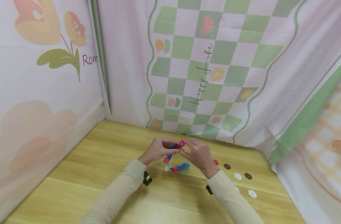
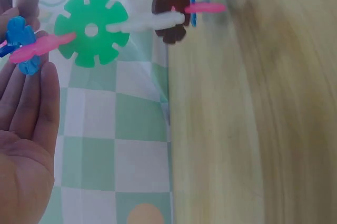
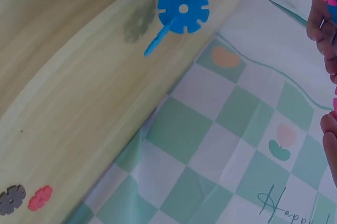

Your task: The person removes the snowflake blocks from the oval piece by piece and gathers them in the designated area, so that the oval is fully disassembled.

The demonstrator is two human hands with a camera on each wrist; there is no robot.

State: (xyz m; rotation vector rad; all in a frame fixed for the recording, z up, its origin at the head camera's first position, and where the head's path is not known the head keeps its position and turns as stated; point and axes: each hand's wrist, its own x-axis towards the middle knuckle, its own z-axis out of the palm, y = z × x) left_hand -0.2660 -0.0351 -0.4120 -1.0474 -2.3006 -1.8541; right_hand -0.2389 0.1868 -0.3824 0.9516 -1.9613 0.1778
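A chain of interlocked snowflake-shaped plastic discs hangs between the two hands, above the table. My left hand (image 1: 157,150) pinches the chain's upper end, near a blue disc (image 2: 21,31). My right hand (image 1: 199,154) pinches a pink disc (image 1: 182,143) beside a dark brown one, up against the left fingertips. Lower down, the left wrist view shows a green disc (image 2: 73,13), a white disc (image 2: 147,22) and a brown disc (image 2: 163,5). The loose tail ends in a bright blue disc (image 3: 171,16) joined to another blue one.
Loose discs lie on the wooden table (image 1: 83,174) at the right: a red disc (image 1: 216,162), a brown disc (image 1: 227,166), another brown disc (image 1: 248,176), and white discs (image 1: 252,193). Behind the table hangs a checked cloth (image 1: 184,46); a printed cloth (image 1: 47,93) covers the left side.
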